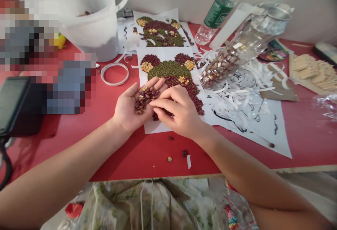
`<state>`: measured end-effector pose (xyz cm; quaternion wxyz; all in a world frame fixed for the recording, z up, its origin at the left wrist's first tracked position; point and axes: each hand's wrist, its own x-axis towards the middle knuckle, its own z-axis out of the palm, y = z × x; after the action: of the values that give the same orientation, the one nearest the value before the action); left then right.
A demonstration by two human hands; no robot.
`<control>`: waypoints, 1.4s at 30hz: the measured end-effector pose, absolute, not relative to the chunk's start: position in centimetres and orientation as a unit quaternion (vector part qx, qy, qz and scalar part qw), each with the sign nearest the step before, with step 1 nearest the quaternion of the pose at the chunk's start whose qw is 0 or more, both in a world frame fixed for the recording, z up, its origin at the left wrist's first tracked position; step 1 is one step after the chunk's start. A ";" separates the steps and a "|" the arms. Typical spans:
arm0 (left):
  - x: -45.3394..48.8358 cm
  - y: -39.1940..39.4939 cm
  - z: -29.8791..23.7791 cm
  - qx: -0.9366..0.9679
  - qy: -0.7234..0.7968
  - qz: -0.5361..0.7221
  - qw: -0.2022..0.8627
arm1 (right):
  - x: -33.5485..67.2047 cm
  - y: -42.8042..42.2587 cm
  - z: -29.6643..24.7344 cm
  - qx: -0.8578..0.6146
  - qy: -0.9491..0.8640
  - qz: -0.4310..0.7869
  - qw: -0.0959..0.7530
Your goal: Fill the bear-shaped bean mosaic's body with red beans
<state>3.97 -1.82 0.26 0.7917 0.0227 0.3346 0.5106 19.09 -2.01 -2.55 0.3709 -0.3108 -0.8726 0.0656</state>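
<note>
My left hand (126,108) is palm up, fingers stretched out and slightly cupped, with a small heap of dark red beans (146,98) and a few yellow kernels lying in it. Over the edge of that palm, my right hand (183,114) has its thumb and fingertips pinched together beside the heap; what they hold, if anything, is too small to make out. Under both hands lies a white sheet (151,127) bearing a bear-like picture of green beans (170,70), red beans and yellow corn kernels. The hands hide part of its lower area.
Behind lies a second bean picture (163,33). A white bucket (92,37) stands back left, near a tape ring (114,74). To the right are a tilted plastic bottle of beans (223,61), paper strips (244,96), a green-labelled bottle (218,12) and wooden sticks (313,70). Loose beans (184,153) lie in front.
</note>
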 end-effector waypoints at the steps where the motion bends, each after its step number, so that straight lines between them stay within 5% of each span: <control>1: 4.0 -1.9 0.3 0.025 0.339 0.501 0.796 | 19.0 -2.1 -2.6 -0.327 -0.872 0.066 0.358; 13: 3.8 -2.4 0.2 0.021 0.329 0.458 0.826 | 20.1 -1.8 -1.9 -0.343 -0.858 0.055 0.380; 31: 4.9 -3.0 -0.2 -0.003 0.310 0.453 0.836 | 18.1 -3.4 -1.3 -0.398 -0.855 0.208 0.261; 42: 4.8 -2.9 -0.5 0.018 0.323 0.457 0.828 | 17.6 -3.6 -1.6 -0.409 -0.842 0.199 0.292</control>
<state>4.78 -2.95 -0.47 0.8285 0.0178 0.3232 0.4570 17.56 -3.60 -1.64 0.2917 -0.4088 -0.8416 0.1985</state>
